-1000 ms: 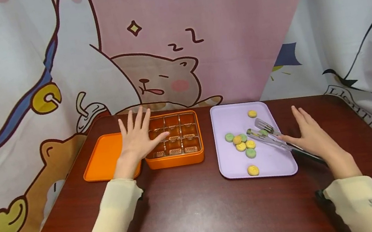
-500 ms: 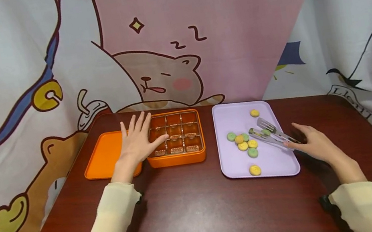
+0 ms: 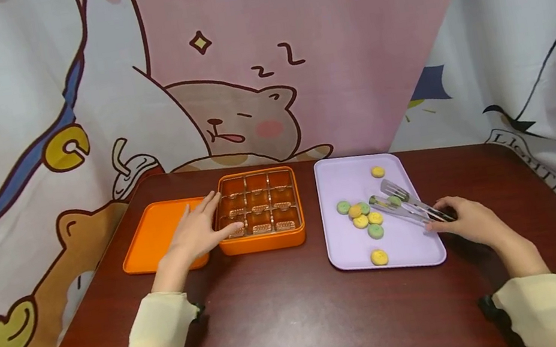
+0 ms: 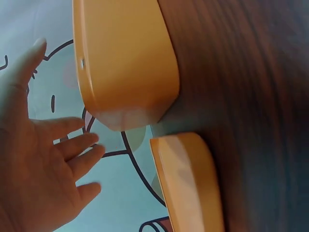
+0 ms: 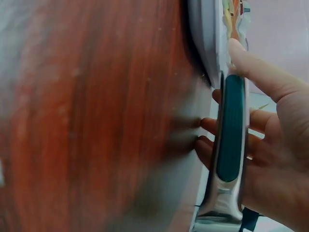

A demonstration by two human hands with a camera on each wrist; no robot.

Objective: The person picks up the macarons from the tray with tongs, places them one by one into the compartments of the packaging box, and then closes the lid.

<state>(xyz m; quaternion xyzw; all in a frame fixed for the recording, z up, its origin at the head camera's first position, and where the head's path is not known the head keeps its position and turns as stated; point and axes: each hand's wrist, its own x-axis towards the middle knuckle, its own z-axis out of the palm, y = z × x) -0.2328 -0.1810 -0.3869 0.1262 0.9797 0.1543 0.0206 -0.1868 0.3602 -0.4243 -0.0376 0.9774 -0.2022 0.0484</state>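
Observation:
Metal tongs (image 3: 404, 209) lie slanted across the right part of a lilac tray (image 3: 344, 248), their handles past its right rim. My right hand (image 3: 473, 219) holds them by the handles. In the right wrist view, the thumb (image 5: 260, 72) is on one side and curled fingertips show beyond the green grip (image 5: 231, 130). Several yellow cookies (image 3: 379, 257) and green cookies (image 3: 376, 231) are on the tray; one green cookie sits between the tongs' arms. My left hand (image 3: 194, 232), fingers spread and slightly bent, is at the left side of an orange divided box (image 3: 264, 241).
An orange lid (image 3: 150, 245) lies left of the box, partly behind the left hand. Clear plastic compartments (image 3: 259, 201) line the box. A dark wooden table (image 3: 290, 317) carries everything, and a printed curtain (image 3: 346, 53) hangs behind it.
My right hand has come down and its fingers have closed round the tongs' handles. The left hand has dropped lower and left, uncovering more of the box.

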